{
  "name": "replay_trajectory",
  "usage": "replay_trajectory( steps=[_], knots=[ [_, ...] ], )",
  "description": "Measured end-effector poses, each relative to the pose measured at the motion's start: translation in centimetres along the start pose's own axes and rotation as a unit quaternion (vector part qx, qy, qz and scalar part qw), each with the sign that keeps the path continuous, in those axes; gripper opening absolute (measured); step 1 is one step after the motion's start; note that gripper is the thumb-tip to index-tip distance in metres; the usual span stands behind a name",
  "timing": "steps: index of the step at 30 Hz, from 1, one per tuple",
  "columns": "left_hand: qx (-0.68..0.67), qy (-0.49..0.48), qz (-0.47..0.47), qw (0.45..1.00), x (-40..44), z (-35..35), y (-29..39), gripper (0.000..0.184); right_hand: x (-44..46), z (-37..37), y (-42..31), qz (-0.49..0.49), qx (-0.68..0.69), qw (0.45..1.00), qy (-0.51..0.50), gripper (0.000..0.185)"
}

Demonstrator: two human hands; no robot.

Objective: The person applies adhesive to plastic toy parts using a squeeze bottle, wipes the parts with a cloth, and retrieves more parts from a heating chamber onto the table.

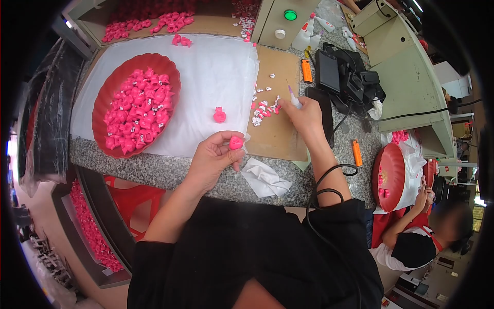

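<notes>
My left hand pinches a small pink plastic figure between thumb and fingers, just over the table's front edge. My right hand is closed around a small glue bottle with a purple needle tip that points away from me. Beside its fingertips, small white and pink pieces lie scattered on a brown board. Whether the right fingers also hold one of these pieces I cannot tell. Another pink figure sits alone on the white sheet, beyond my left hand.
A red scalloped bowl heaped with pink figures stands at left. A crumpled white cloth lies by the front edge. Orange box cutters, a black device and white bottles are at right. A co-worker sits far right.
</notes>
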State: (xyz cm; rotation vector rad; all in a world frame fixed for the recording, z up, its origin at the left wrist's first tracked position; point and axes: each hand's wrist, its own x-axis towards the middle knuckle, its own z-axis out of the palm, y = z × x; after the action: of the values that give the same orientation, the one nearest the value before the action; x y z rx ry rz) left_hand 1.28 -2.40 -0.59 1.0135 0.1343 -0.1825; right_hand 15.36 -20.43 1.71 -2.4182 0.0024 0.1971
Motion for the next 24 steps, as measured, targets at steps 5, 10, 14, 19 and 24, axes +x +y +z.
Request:
replay_trajectory(
  steps=[5,10,14,19,24],
  knots=[
    [0.006,-0.01,-0.007,1.0,-0.1,0.1,0.1,0.03,0.5,0.7,0.0,0.001,-0.086,0.996,0.021,0.038],
    [-0.012,-0.013,-0.002,1.0,-0.2,0.0,0.0,0.031,1.8,0.9,1.8,0.025,-0.03,0.998,-0.044,0.034],
    [0.005,-0.031,-0.008,0.999,-0.2,-0.6,-0.2,0.032,1.2,0.5,0.7,0.001,-0.077,0.997,-0.011,0.029],
    [-0.033,-0.007,0.006,0.999,-0.1,-0.3,0.0,0.032,-2.2,0.3,0.7,-0.038,0.302,0.941,-0.151,0.015],
    [-0.037,0.01,0.013,0.999,0.0,0.0,-0.4,0.029,-7.4,2.0,-0.5,0.059,0.471,0.825,-0.306,0.011]
  ],
)
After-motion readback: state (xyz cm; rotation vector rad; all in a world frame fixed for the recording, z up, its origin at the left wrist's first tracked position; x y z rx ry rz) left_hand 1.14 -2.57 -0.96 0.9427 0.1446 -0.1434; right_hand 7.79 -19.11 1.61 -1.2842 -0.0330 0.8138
